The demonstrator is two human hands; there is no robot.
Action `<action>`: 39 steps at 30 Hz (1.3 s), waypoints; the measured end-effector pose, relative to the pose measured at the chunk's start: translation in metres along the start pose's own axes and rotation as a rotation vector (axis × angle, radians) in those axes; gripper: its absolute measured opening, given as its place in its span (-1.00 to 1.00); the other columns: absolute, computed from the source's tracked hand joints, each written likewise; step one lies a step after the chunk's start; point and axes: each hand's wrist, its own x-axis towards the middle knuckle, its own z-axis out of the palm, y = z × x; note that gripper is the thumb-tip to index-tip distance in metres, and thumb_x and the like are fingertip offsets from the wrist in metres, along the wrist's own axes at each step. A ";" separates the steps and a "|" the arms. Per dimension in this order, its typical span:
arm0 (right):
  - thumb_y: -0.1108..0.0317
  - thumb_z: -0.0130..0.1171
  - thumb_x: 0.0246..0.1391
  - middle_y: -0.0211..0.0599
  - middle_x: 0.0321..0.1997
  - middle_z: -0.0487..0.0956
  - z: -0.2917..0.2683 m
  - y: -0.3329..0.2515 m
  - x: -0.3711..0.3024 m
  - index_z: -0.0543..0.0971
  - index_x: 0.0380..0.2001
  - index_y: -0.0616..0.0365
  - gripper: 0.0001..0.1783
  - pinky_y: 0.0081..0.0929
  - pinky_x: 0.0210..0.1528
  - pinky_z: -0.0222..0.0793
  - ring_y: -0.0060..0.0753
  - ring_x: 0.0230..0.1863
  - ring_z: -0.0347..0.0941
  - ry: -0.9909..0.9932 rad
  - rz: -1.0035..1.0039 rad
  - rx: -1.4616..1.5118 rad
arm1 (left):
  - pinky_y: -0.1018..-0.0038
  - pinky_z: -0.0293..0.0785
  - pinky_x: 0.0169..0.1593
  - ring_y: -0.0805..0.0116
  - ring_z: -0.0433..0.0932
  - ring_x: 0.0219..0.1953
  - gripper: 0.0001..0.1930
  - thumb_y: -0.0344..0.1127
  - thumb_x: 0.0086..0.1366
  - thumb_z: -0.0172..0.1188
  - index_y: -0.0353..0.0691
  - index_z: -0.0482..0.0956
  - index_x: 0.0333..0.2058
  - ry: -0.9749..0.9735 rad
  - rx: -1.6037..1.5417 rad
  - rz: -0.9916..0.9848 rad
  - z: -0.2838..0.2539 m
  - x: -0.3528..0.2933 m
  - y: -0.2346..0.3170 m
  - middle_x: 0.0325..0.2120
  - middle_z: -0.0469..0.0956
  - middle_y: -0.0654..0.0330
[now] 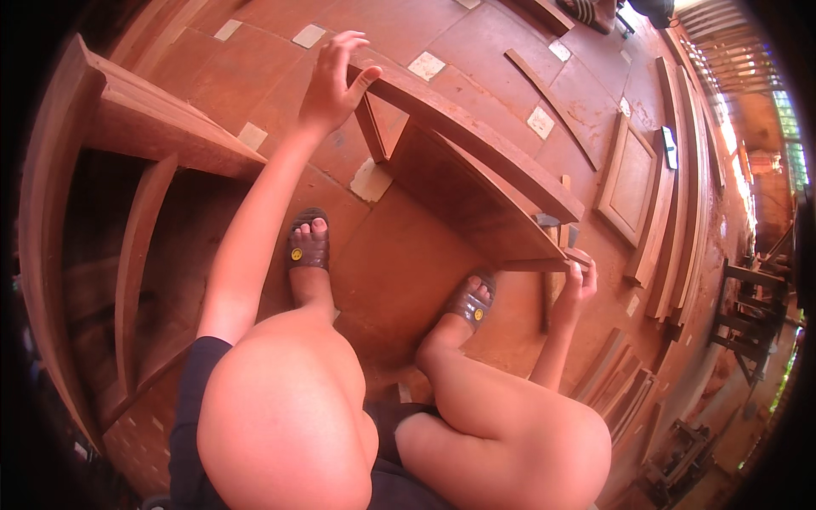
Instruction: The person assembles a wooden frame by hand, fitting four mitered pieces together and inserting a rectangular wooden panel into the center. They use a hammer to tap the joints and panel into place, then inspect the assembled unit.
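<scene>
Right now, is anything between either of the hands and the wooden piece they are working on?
Nothing visible. The left hand already grips the upper end of the wooden frame piece, thumb over its edge. The right hand touches its lower corner. Both sandalled feet rest on the floor beneath it.

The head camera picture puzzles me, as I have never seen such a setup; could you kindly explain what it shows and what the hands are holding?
This is a wide fisheye camera worn on a person's head, looking down, so straight edges bend. You see their knees, and sandalled feet on a reddish tiled floor. The left hand grips the far end of a wooden furniture frame; the right hand holds its near corner. A wooden shelf unit stands at the left. A panelled wooden door and wooden planks lie at the right.
</scene>
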 end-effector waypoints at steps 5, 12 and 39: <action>0.27 0.02 0.30 -0.25 0.00 0.55 0.011 0.009 -0.001 0.51 0.04 0.32 -0.62 -0.44 0.17 0.30 -0.43 0.05 0.44 -0.016 -0.023 0.048 | 0.35 0.34 0.15 0.44 0.42 0.07 -0.54 0.07 0.51 -0.03 -0.17 0.37 0.13 0.181 -0.365 -0.364 0.009 -0.037 -0.064 -0.02 0.51 0.25; 0.13 0.03 0.40 -0.29 0.06 0.53 0.016 0.015 -0.006 0.47 0.11 0.29 -0.56 -0.46 0.21 0.25 -0.44 0.14 0.40 0.044 -0.122 -0.027 | 0.42 0.35 0.17 0.56 0.43 0.04 -0.61 -0.04 0.55 -0.10 -0.18 0.41 0.13 -0.233 -0.596 -0.650 0.019 -0.073 -0.071 -0.05 0.49 0.39; 0.00 -0.02 0.40 -0.40 -0.33 0.62 0.028 0.045 0.072 0.63 -0.24 0.30 -0.49 -0.57 -0.22 0.36 -0.63 -0.32 0.43 -0.109 0.476 -0.173 | 0.56 0.27 -0.41 0.60 0.33 -0.49 -0.42 0.21 0.32 0.21 -0.35 0.56 -0.38 -0.088 -0.254 -1.080 -0.016 -0.152 -0.029 -0.54 0.45 0.36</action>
